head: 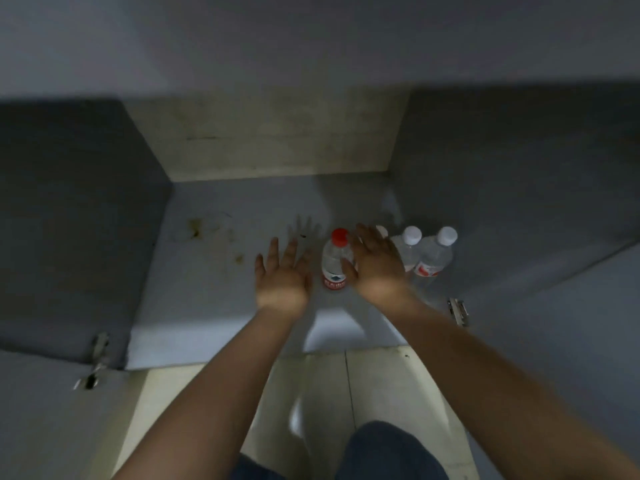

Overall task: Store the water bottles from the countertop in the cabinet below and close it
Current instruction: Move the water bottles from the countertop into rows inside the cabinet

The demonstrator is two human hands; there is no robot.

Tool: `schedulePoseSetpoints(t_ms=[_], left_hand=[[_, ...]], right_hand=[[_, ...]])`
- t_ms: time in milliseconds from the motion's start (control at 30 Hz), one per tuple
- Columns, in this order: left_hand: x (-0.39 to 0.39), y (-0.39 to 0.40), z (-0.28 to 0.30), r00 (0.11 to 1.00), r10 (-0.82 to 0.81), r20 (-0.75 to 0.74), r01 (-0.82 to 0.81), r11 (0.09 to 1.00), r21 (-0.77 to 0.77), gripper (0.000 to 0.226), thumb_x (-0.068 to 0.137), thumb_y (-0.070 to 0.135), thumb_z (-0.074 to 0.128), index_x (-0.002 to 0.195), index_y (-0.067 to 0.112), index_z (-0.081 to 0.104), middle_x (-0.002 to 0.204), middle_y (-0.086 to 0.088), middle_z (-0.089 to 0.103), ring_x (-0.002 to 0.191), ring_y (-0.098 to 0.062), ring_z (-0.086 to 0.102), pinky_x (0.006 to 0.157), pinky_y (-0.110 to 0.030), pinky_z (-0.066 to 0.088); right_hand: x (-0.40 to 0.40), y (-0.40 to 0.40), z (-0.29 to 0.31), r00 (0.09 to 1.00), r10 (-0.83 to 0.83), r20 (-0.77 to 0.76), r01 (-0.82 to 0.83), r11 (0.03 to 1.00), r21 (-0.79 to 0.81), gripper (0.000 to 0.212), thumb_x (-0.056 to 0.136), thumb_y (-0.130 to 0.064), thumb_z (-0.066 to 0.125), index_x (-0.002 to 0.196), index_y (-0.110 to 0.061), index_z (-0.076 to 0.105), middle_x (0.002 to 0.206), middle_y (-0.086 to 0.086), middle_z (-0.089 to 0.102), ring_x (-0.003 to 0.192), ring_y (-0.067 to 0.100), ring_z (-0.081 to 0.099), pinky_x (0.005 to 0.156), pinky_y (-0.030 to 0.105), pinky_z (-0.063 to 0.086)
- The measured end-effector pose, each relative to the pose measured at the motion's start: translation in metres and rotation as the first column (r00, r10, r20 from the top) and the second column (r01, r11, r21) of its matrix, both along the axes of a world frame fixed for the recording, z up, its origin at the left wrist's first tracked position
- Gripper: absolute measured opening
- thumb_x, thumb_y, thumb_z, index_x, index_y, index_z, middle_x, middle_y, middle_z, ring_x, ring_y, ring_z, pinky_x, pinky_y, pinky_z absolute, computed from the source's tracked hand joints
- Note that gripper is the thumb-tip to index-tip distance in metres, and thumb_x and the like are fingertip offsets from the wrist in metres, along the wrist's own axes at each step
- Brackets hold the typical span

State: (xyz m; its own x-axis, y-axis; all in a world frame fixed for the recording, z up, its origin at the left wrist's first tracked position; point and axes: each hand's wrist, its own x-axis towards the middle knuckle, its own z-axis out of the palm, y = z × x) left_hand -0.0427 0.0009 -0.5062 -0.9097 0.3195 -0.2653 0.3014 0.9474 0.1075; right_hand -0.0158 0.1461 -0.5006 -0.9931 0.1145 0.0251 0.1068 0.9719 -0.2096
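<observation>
Cabinet floor (242,271): smooth, matt grey laminate, marked with brownish stains toward the left. Back panel (270,140): pale, dull board, blotchy and rougher in look. Side walls (69,209): flat matt grey. Hinges (98,355): bright bare metal, slightly glossy. Water bottles (434,254): clear, glossy plastic with printed red-and-white film labels; one carries a smooth red plastic cap (339,236), the others white plastic caps. Room floor (381,382): pale tile with a soft sheen and a thin joint line.

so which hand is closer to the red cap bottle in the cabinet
Right. The right hand is up against the red-capped bottle from its right side, partly overlapping it. The left hand is open just left of it, apart.
</observation>
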Motion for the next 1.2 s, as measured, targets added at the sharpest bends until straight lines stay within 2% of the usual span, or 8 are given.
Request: schedulePoseSetpoints(t_ms=[100, 233, 367, 567, 733, 833, 900, 1200], left_hand=[[0.024, -0.025, 0.030, 0.996, 0.032, 0.085, -0.031, 0.999, -0.009, 0.052, 0.100, 0.033, 0.032, 0.150, 0.027, 0.017, 0.161, 0.000, 0.006, 0.149, -0.025, -0.003, 0.121, -0.045, 0.008], [0.062, -0.061, 0.080, 0.967, 0.185, 0.174, -0.188, 0.982, -0.002, 0.051, 0.101, 0.037, 0.028, 0.149, 0.027, 0.017, 0.161, 0.002, 0.009, 0.149, -0.024, 0.000, 0.121, -0.042, 0.008], [0.101, -0.096, 0.135, 0.939, 0.264, 0.221, -0.252, 0.964, -0.082, 0.051, 0.101, 0.039, 0.025, 0.150, 0.027, 0.015, 0.161, 0.002, 0.005, 0.149, -0.025, -0.003, 0.122, -0.042, 0.006], [0.166, -0.138, 0.250, 0.890, 0.336, 0.308, -0.312, 0.942, -0.125, 0.053, 0.101, 0.041, 0.023, 0.150, 0.025, 0.013, 0.162, 0.001, 0.002, 0.149, -0.025, -0.005, 0.122, -0.040, 0.005], [0.184, -0.154, 0.359, 0.920, 0.350, 0.177, -0.339, 0.936, -0.095, 0.052, 0.099, 0.043, 0.028, 0.147, 0.023, 0.028, 0.159, -0.003, 0.019, 0.149, -0.028, 0.011, 0.121, -0.042, 0.016], [0.170, -0.158, 0.414, 0.961, 0.251, -0.116, -0.251, 0.968, 0.011, 0.053, 0.082, 0.041, 0.037, 0.116, 0.013, 0.068, 0.124, -0.014, 0.066, 0.117, -0.039, 0.060, 0.090, -0.051, 0.052], [0.156, -0.160, 0.447, 0.960, 0.221, -0.172, -0.215, 0.975, 0.053, 0.055, 0.076, 0.040, 0.038, 0.107, 0.010, 0.072, 0.114, -0.015, 0.071, 0.108, -0.040, 0.065, 0.082, -0.053, 0.054], [0.082, -0.123, 0.510, 0.965, 0.147, -0.219, -0.125, 0.986, 0.111, 0.058, 0.097, 0.039, 0.039, 0.148, 0.015, 0.026, 0.159, -0.009, 0.018, 0.149, -0.028, 0.007, 0.121, -0.042, 0.012]], right_hand=[[0.017, -0.025, 0.017, 0.995, -0.009, 0.100, 0.007, 1.000, 0.026, 0.046, 0.071, -0.032, 0.042, 0.087, -0.008, 0.077, 0.096, 0.015, 0.077, 0.082, 0.032, 0.075, 0.064, 0.038, 0.061], [0.048, -0.070, 0.051, 0.968, 0.071, 0.242, -0.071, 0.997, -0.006, 0.032, 0.069, -0.025, 0.075, 0.094, -0.004, 0.075, 0.109, 0.021, 0.073, 0.096, 0.039, 0.071, 0.078, 0.049, 0.057], [0.078, -0.099, 0.109, 0.915, 0.142, 0.378, -0.125, 0.990, -0.068, 0.043, 0.081, -0.025, 0.069, 0.117, -0.001, 0.065, 0.132, 0.022, 0.058, 0.123, 0.042, 0.054, 0.101, 0.054, 0.043], [0.128, -0.137, 0.219, 0.859, 0.335, 0.388, -0.346, 0.937, -0.043, 0.046, 0.063, -0.027, 0.084, 0.102, -0.006, 0.074, 0.120, 0.019, 0.068, 0.110, 0.037, 0.065, 0.089, 0.054, 0.051], [0.145, -0.159, 0.331, 0.884, 0.448, 0.133, -0.449, 0.893, -0.025, 0.036, 0.076, -0.032, 0.051, 0.092, -0.012, 0.077, 0.105, 0.012, 0.076, 0.097, 0.030, 0.073, 0.075, 0.048, 0.058], [0.136, -0.157, 0.387, 0.888, 0.450, -0.097, -0.453, 0.891, -0.011, 0.046, 0.075, -0.031, 0.040, 0.093, -0.007, 0.076, 0.106, 0.016, 0.074, 0.098, 0.033, 0.071, 0.077, 0.048, 0.058], [0.125, -0.149, 0.415, 0.888, 0.414, -0.199, -0.421, 0.907, 0.007, 0.044, 0.075, -0.028, 0.044, 0.093, -0.004, 0.075, 0.107, 0.019, 0.073, 0.098, 0.036, 0.071, 0.078, 0.049, 0.057], [0.071, -0.064, 0.478, 0.960, 0.057, -0.273, -0.074, 0.996, -0.053, 0.038, 0.073, -0.016, 0.062, 0.103, 0.005, 0.070, 0.114, 0.029, 0.067, 0.108, 0.048, 0.062, 0.086, 0.061, 0.052]])
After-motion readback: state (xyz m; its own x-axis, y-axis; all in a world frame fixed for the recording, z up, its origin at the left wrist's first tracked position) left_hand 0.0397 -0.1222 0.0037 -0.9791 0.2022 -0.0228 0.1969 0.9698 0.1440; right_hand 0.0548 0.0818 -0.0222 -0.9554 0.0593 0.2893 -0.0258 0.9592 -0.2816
